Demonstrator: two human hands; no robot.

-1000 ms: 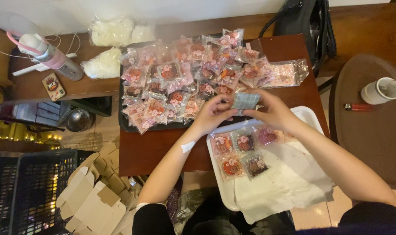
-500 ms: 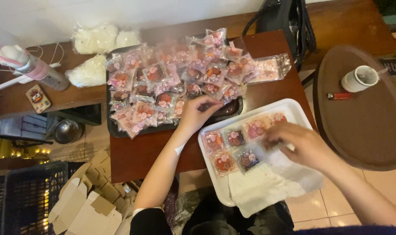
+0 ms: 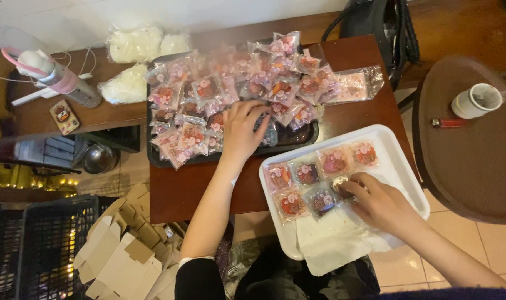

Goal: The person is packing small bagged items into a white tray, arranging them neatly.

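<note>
Left hand [image 3: 243, 129] lies flat on the heap of small wrapped treats [image 3: 208, 105] in the dark tray [image 3: 231, 157], fingers spread over a packet; I cannot tell if it grips one yet. Over on my other side, the right hand [image 3: 378, 201] is bent over the white tray [image 3: 400, 161], fingertips pinching one shiny packet [image 3: 341, 188] at the end of the second row.

I think a few things could go wrong. The heap is tall and loose, and the wrappers look slippery, so a pull may drag other packets off the dark tray onto the brown table [image 3: 353, 111]. The white tray hangs past the table edge, toward my lap, so a hard push there may tip it. The neat rows may slide too if my fingers bump them.

Each treat is small and round inside a clear, crinkly, square wrapper with pink flowers. The white tray looks smooth and hard, with round corners. A soft white paper sheet [image 3: 331, 244] lies in its near end.
</note>
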